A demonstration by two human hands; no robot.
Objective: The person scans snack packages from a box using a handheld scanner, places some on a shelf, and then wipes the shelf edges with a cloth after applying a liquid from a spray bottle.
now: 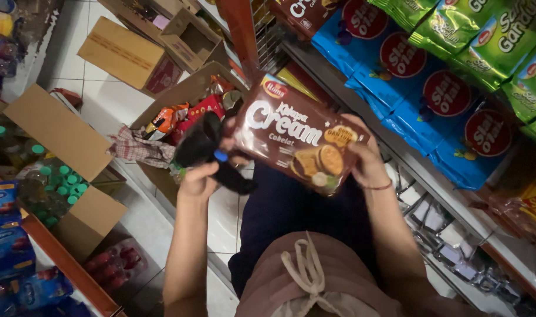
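Biscuit pack (pixel 300 141), brown, glossy, picture of sandwich biscuits on the front, sits mid-frame, tilted, held up in the air between both hands above the person's lap. Ordering by size from here.

Shelf (pixel 397 147) runs diagonally along the right, stocked with blue snack bags (pixel 408 76) and green snack bags (pixel 491 35) above them. Lower wire rack is dim, contents unclear.

Open cardboard box (pixel 186 94) on the white tiled floor, just behind the pack, holds mixed snack packets in red and orange. A checked cloth (pixel 140 148) hangs over its near edge. Second open box (pixel 62 141) at left has green-capped bottles (pixel 59 182) packed inside. Closed carton (pixel 124 56) further back, well apart from the hands.

Right hand (pixel 364 155) grips the pack's right end, fingers wrapped behind, thumb on the front (thin red band on the wrist).

Left hand (pixel 200 176) is closed around a black handheld device (pixel 212 152) with a small blue button; the device's top touches or overlaps the pack's left edge. Can't tell if the left fingers also pinch the pack itself, the device hides that spot.
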